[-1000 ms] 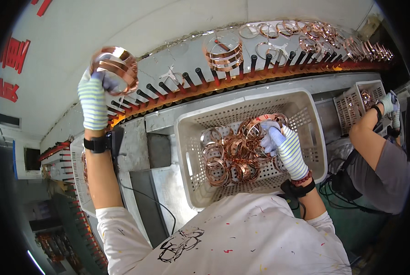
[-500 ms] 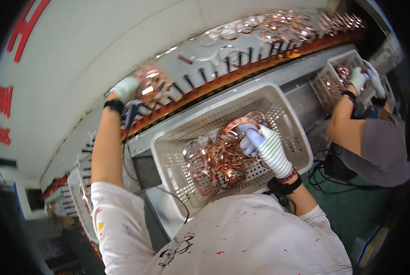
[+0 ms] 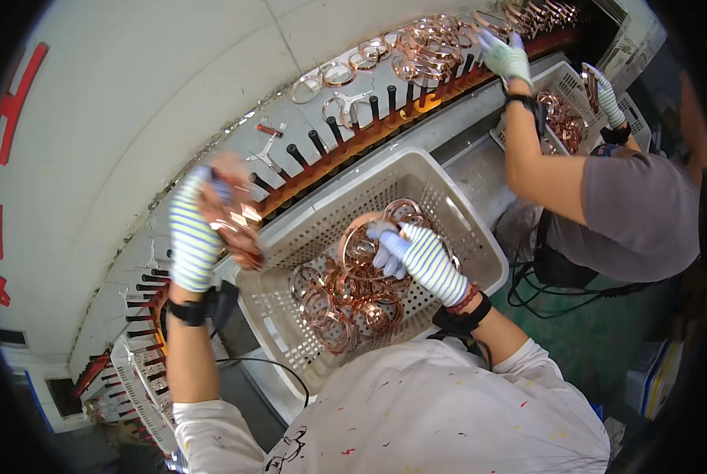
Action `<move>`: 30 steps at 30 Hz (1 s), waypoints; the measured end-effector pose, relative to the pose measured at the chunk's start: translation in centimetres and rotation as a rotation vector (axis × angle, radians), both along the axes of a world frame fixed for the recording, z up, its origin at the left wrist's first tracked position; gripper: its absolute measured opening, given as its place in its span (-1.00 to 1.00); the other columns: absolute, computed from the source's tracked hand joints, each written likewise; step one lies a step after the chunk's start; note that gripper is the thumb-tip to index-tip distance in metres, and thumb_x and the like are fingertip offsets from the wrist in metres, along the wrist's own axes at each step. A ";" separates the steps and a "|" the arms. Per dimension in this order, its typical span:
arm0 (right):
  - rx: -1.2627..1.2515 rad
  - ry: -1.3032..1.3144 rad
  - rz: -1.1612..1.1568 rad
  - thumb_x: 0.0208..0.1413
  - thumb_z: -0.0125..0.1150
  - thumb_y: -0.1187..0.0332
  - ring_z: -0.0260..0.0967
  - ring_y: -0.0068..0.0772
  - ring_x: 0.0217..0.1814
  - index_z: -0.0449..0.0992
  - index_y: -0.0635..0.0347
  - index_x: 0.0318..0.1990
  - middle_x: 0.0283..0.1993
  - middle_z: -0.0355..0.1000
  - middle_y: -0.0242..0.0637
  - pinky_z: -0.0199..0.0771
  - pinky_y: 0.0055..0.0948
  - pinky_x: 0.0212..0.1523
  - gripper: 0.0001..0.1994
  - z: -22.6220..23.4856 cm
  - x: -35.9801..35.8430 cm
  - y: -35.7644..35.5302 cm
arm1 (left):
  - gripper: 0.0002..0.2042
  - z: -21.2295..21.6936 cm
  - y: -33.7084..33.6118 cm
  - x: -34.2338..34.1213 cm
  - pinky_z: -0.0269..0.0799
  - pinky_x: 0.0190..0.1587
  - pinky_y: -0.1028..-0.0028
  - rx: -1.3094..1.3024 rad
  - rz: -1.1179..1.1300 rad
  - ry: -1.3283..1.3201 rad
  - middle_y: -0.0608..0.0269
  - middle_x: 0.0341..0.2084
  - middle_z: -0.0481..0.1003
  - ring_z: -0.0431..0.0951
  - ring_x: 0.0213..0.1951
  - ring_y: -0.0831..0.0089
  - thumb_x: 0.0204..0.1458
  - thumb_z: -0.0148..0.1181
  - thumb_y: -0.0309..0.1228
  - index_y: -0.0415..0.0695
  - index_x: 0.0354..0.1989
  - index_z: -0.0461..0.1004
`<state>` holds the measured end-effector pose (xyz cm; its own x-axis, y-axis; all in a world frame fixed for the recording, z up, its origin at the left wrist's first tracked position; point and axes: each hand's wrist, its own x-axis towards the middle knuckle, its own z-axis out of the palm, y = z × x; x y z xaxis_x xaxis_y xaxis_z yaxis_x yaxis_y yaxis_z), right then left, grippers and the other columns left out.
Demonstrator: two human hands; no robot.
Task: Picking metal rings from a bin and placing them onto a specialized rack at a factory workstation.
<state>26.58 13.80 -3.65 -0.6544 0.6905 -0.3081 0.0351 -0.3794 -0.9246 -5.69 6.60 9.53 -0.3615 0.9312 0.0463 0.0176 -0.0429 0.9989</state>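
Observation:
My left hand (image 3: 191, 233), in a striped work glove, is closed around a bunch of shiny copper-coloured rings (image 3: 236, 229), blurred by motion. It hangs beside the far left corner of a pale plastic basket (image 3: 483, 237). Over the basket, my right hand (image 3: 426, 265), gloved alike, has its fingers curled at the edge of a broad copper-coloured ring (image 3: 359, 223). Under and around it lies a tangled heap of similar rings (image 3: 337, 304) on the perforated bottom.
Behind the basket runs a rail with black upright pegs (image 3: 318, 142). More rings (image 3: 424, 47) lie on the ledge beyond. At right a co-worker's gloved hand (image 3: 507, 59) reaches to the rail, above another basket (image 3: 578, 83). A black cable (image 3: 266, 362) crosses the near left side.
My left hand has come from the rail back toward the basket, carrying the bunch of rings. My right hand stays at the ring over the heap. The co-worker's hand has moved up to the rail.

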 end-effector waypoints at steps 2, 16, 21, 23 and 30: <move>-0.067 0.022 -0.101 0.39 0.10 0.05 0.49 -0.59 -0.51 0.61 0.25 0.06 -0.36 0.62 -0.26 0.46 -0.62 -0.55 -0.58 -0.7 0.7 0.2 | -0.68 -3.9 -0.1 2.3 0.54 -0.14 0.43 -0.061 -0.066 0.533 0.23 -0.32 0.59 0.59 -0.28 0.41 0.28 -0.06 -0.46 -0.22 0.13 0.51; -0.041 -0.046 -0.154 0.38 0.12 0.04 0.45 -0.66 -0.46 0.62 0.23 0.01 -0.37 0.59 -0.30 0.36 -0.67 -0.51 -0.59 7.1 -4.0 -5.0 | -0.69 -7.9 -9.6 8.3 0.43 -0.42 0.53 -0.164 -0.214 -0.769 -0.03 -0.13 0.61 0.52 -0.47 0.56 0.30 0.23 -0.26 -0.20 0.06 0.46; 0.051 -0.001 -0.072 0.39 0.09 0.05 0.46 -0.64 -0.47 0.63 0.20 0.03 -0.38 0.59 -0.31 0.36 -0.66 -0.51 -0.60 7.8 -4.6 -5.9 | -0.63 -8.0 -12.0 9.6 0.53 -0.29 0.52 -0.131 -0.278 -0.900 -0.02 -0.09 0.60 0.56 -0.40 0.46 0.28 0.25 -0.29 -0.28 0.13 0.44; 0.024 -0.004 -0.051 0.39 0.08 0.05 0.46 -0.64 -0.46 0.63 0.20 0.04 -0.38 0.59 -0.32 0.37 -0.65 -0.51 -0.59 8.4 -4.9 -6.4 | -0.68 -8.4 -13.1 9.9 0.57 -0.24 0.46 -0.042 -0.331 -1.055 -0.06 -0.04 0.59 0.58 -0.36 0.39 0.30 0.21 -0.38 -0.24 0.16 0.45; 0.134 0.060 -0.027 0.46 0.00 0.12 0.47 -0.72 -0.42 0.58 0.17 0.11 -0.33 0.60 -0.38 0.38 -0.70 -0.42 -0.63 8.4 -5.8 -7.9 | -0.70 -10.4 -14.3 10.0 0.58 -0.18 0.39 0.249 -0.315 -0.661 -0.08 -0.04 0.61 0.59 -0.28 0.34 0.31 0.13 -0.53 -0.01 0.18 0.50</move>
<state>20.80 5.89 4.78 -0.6493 0.7407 -0.1724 -0.0309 -0.2522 -0.9672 4.31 -7.69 -0.83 -0.1065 0.9852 0.1345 -0.6295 -0.1715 0.7578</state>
